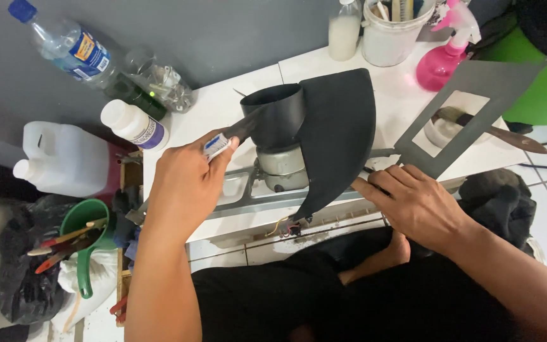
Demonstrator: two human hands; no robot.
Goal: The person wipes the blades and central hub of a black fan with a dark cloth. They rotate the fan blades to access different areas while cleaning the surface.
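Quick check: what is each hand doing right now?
Left hand: closed on a brush that touches the black cone-shaped part.
Right hand: fingers flat, pressing the grey metal frame, gripping nothing.

The left hand [185, 183] pinches a small white-handled tool [218, 144] whose dark blade meets a black plastic cylinder [280, 114] topping a grey metal motor [281, 168]. The right hand [413, 202] presses flat on the white tiled surface [223, 101], beside a grey metal frame plate [476, 107].
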